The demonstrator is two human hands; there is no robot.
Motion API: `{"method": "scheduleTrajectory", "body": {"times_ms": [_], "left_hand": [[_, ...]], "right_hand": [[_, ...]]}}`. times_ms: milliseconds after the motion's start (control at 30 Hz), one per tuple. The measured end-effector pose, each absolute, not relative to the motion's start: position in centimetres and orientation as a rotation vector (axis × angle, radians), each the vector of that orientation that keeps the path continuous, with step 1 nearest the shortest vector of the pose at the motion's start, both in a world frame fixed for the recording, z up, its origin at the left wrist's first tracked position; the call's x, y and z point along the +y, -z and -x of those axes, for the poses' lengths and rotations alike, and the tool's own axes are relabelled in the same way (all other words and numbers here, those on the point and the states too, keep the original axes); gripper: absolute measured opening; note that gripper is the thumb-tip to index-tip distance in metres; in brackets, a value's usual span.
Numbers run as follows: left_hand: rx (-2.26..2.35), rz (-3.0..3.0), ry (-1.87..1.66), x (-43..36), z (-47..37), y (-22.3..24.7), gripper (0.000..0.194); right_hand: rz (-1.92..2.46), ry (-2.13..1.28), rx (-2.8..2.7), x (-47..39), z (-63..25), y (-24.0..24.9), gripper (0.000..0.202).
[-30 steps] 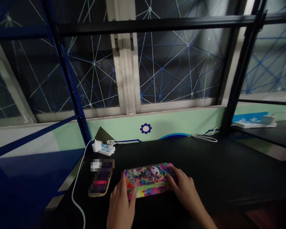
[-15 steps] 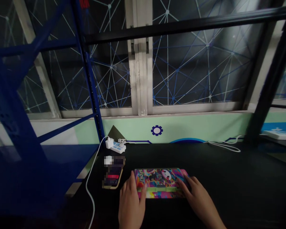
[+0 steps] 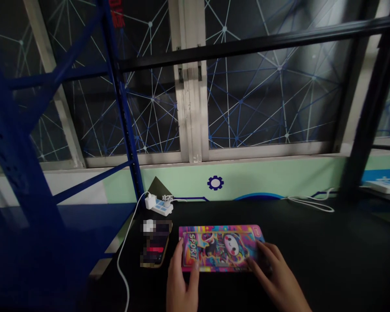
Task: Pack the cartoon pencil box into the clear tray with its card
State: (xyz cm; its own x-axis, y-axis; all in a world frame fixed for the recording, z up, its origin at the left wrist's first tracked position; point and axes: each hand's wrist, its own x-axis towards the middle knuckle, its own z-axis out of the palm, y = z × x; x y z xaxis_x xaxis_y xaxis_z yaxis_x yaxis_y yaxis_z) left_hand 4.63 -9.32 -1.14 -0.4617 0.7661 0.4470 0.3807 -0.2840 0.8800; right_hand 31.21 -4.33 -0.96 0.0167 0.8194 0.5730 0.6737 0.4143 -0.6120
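Both hands are holding on to one thing, a flat, bright box that looks like a pencil case (image 3: pixel 214 255). The left hand (image 3: pixel 182 286) has its fingers bent round the left end, and its thumb lies on the side close to the person. The right hand (image 3: pixel 284 281) has its fingers at the right end, and its thumb is on the front near that corner. So the two hands hug the case from its two short ends, loosely and not in fists.

The case lies between the hands, a bit in front of them. Its long way goes side to side, from one hand to the other, and neither hand is clearly nearer. The end with the word SPORT is by the left hand, and the letters go down that end. The round cartoon face is more to the right, and the far right corner is pink and round. I can't tell if the case touches the black table (image 3: pixel 328 251) all over or is tipped up a bit.

Just left of the case is a phone (image 3: pixel 157 242), with its screen blurred. Behind the phone is a white power strip (image 3: pixel 162 208) with a plug (image 3: pixel 150 201) in it. A white cord (image 3: pixel 119 260) hangs down past the phone. Behind the table is a green wall (image 3: pixel 188 180) with a gear picture (image 3: pixel 215 183).
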Motion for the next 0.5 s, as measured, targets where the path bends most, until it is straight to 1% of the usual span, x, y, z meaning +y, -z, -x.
{"method": "scheduleTrajectory", "body": {"times_ms": [167,267,400,500], "left_hand": [[1.413,-1.269,-1.967,-9.9,-6.2,1.4,0.054],[1.305,-1.128,-2.009,-9.9,-6.4,1.5,0.054],[1.282,-1.002,-2.017,-9.8,-5.8,1.4,0.057],[1.356,-0.942,-1.998,-9.7,-4.9,1.5,0.055]], "right_hand": [[1.215,-0.177,-1.668,-5.0,-32.1,1.6,0.046],[1.167,-0.301,-1.653,-5.3,-32.2,1.4,0.044],[1.171,-0.477,-1.635,-5.8,-31.7,0.7,0.039],[1.224,-0.500,-1.539,-6.1,-31.8,0.5,0.039]]}}
